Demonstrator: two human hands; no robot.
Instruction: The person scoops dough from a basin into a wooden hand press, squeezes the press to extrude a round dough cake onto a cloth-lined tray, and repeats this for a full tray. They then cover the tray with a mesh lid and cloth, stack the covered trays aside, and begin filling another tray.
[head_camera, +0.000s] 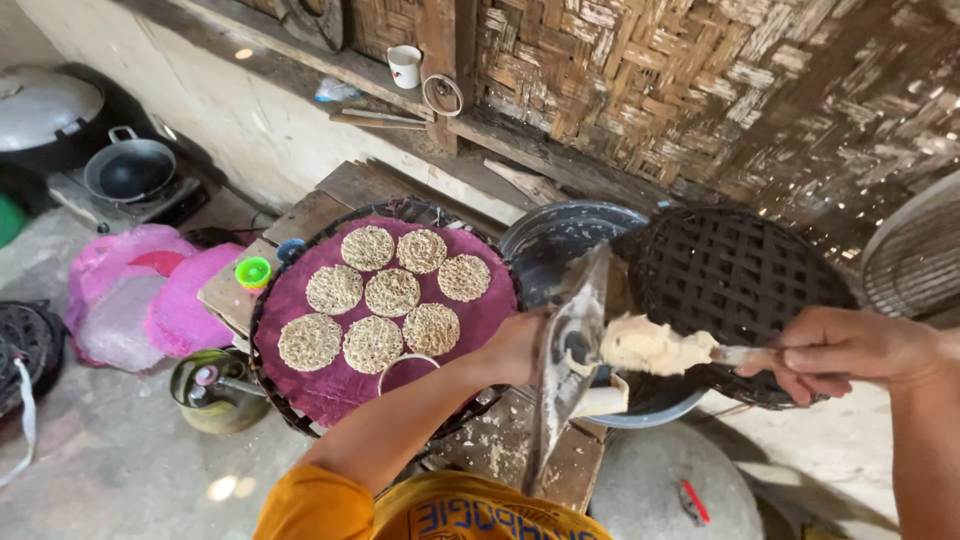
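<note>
Doughy spatula (660, 347) in closed right hand (850, 350)

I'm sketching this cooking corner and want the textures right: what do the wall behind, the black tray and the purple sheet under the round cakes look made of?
The wall looks like woven split bamboo, dry and matte, in a basket-weave pattern. The black tray seems lattice-woven too, perhaps bamboo or plastic strips; its dark finish leaves that open. The purple sheet looks like thin plastic or cloth, smooth and dull.

Matt purple cloth (470, 320) (rough woven bamboo wall (620, 90)), sticky pale dough (650, 345)
</note>
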